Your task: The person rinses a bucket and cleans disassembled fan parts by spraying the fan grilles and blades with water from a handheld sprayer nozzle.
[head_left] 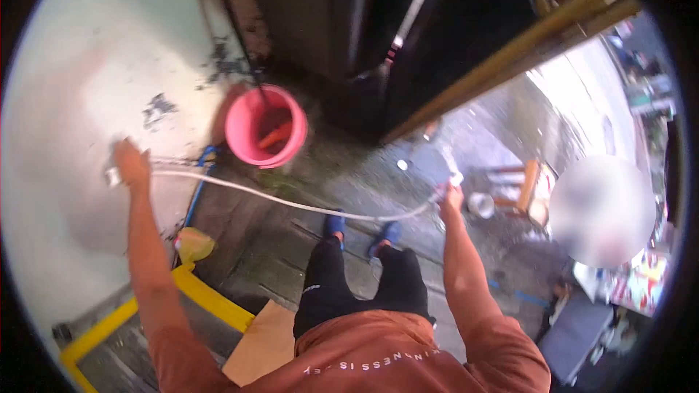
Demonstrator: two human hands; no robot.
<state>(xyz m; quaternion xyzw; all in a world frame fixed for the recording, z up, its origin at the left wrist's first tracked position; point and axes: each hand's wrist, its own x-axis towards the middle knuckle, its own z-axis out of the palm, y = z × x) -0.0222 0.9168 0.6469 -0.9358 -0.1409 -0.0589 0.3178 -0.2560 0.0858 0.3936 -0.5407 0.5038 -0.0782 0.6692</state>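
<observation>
A white hose (313,208) hangs in a shallow curve between my two hands, above the floor. At the wall on the left, my left hand (132,164) is closed around a small white fitting (112,176) at that end of the hose; most of the fitting is hidden by my fingers. Over on the right, my right hand (451,197) grips the hose's other end, where a white tip (456,179) shows. A pale streak that looks like water leaves this tip toward the wet floor (408,167).
A pink bucket (231,131) with an orange-red thing inside stands by the wall. A wooden stool (530,185) and a white cup-like container (480,205) are on the right. A yellow frame (211,297) lies at lower left. Another person (604,211), blurred, is at far right.
</observation>
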